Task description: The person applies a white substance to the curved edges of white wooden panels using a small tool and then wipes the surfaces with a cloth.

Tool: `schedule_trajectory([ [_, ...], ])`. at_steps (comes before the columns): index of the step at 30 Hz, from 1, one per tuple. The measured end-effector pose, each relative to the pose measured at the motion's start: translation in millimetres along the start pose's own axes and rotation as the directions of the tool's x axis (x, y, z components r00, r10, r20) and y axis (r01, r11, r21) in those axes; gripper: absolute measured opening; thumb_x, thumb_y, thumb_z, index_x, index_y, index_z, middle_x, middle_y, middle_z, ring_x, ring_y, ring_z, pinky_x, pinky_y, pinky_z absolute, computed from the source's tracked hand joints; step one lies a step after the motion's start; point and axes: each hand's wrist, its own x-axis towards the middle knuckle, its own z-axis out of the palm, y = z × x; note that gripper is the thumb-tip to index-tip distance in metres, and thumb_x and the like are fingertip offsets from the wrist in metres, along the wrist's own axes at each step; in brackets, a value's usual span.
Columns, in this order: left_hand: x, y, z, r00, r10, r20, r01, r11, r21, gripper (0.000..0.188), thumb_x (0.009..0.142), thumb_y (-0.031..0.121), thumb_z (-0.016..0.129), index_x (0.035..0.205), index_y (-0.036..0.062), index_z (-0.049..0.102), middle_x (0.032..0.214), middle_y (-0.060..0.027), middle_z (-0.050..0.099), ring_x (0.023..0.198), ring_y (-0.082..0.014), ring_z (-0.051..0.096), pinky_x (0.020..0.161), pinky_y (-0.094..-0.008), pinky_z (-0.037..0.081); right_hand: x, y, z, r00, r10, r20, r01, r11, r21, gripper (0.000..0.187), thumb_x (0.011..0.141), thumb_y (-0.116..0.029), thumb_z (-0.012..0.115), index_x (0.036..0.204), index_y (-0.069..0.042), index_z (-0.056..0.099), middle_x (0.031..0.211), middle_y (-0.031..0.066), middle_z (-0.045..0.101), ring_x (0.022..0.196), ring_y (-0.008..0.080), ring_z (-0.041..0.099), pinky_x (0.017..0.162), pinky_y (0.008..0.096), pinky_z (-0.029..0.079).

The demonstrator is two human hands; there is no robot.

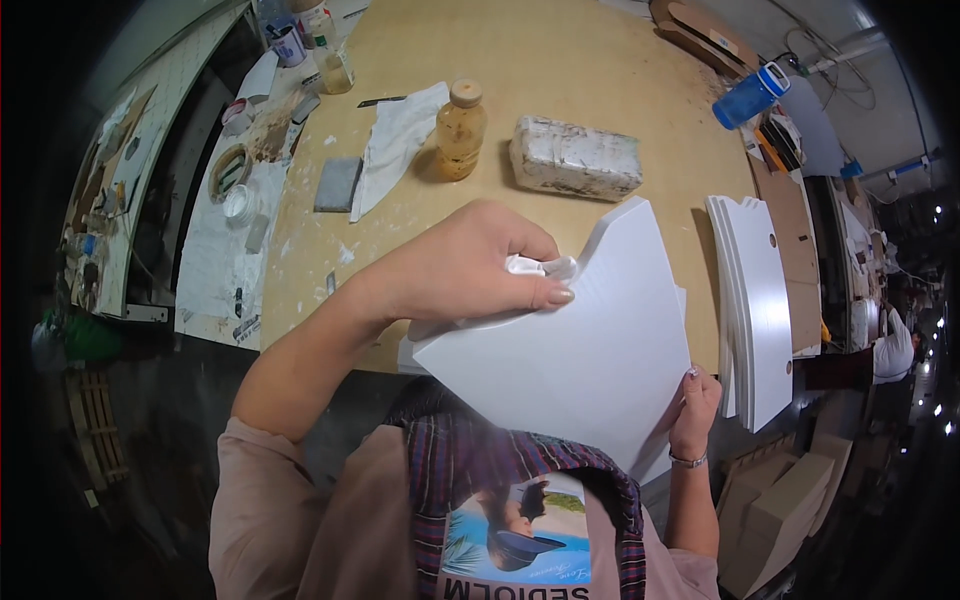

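A white, smooth-faced panel with a curved, notched upper edge is tilted up in front of me, over the near edge of the table. My left hand is closed around a crumpled white cloth, pressing it against the panel's notched edge. The thumb lies on the panel's face. At the lower right, my right hand grips the panel's edge, its thumb toward me and the other fingers partly hidden. Another white piece shows behind the panel near that hand.
Beyond the panel stand a bottle of amber liquid and a wrapped block. A white cloth and grey pad lie to the left. Stacked white panels stand at the right edge; a blue bottle is farther back.
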Motion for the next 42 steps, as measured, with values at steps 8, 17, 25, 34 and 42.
schedule_trajectory([
  [8, -8, -26, 3, 0.979, -0.017, -0.205, -0.009, 0.992, -0.123, 0.024, 0.083, 0.02, 0.064, 0.084, -0.0043, 0.066, 0.065, -0.0088, 0.06, 0.064, -0.0095, 0.052, 0.061, -0.0279, 0.043, 4, 9, 1, 1.0, 0.009, 0.008, -0.009, 1.0, 0.013, 0.047, 0.095, -0.032, 0.053, 0.062, -0.007, 0.031, 0.06, -0.0066, 0.026, 0.058, 0.0058, 0.021, 0.051, 0.026, 0.016],
  [17, -33, -65, -3, 0.913, 0.099, -0.395, 0.108, 0.876, 0.47, 0.031, 0.078, 0.022, 0.068, 0.101, 0.0016, 0.066, 0.088, -0.0136, 0.066, 0.077, -0.0249, 0.063, 0.073, -0.0315, 0.048, 13, 7, 13, 0.998, 0.048, 0.036, -0.049, 0.999, 0.015, 0.045, 0.094, -0.031, 0.053, 0.061, -0.008, 0.034, 0.059, -0.0059, 0.027, 0.056, 0.006, 0.022, 0.051, 0.0251, 0.017],
  [25, -78, -72, -3, 0.871, -0.264, -0.414, 0.199, 0.961, -0.194, 0.029, 0.077, 0.014, 0.07, 0.103, 0.0015, 0.066, 0.091, -0.0082, 0.068, 0.081, -0.0126, 0.064, 0.065, -0.0243, 0.049, 20, 16, 13, 0.987, 0.094, 0.131, -0.097, 0.995, 0.018, 0.036, 0.094, -0.03, 0.052, 0.081, 0.003, 0.059, 0.076, 0.001, 0.056, 0.07, 0.0087, 0.045, 0.065, 0.0237, 0.036],
  [34, -77, -29, -12, 0.959, -0.02, -0.284, 0.067, 0.985, 0.158, 0.013, 0.072, 0.006, 0.072, 0.079, -0.0019, 0.064, 0.061, -0.0016, 0.053, 0.056, -0.0077, 0.048, 0.052, -0.0212, 0.04, 27, -16, 51, 0.983, 0.051, 0.178, -0.033, 0.994, -0.102, 0.044, 0.096, -0.03, 0.051, 0.064, -0.007, 0.031, 0.062, -0.0057, 0.025, 0.06, 0.0066, 0.021, 0.053, 0.026, 0.017],
  [42, -80, -45, -9, 0.941, -0.053, -0.335, 0.019, 0.994, -0.103, 0.013, 0.072, 0.006, 0.071, 0.073, -0.0029, 0.062, 0.056, -0.0044, 0.052, 0.054, -0.0094, 0.048, 0.051, -0.0235, 0.039, 22, -22, 58, 0.984, 0.036, 0.173, -0.021, 0.996, -0.09, 0.045, 0.096, -0.029, 0.05, 0.064, -0.007, 0.028, 0.063, -0.0052, 0.023, 0.06, 0.0069, 0.019, 0.053, 0.0265, 0.016],
])
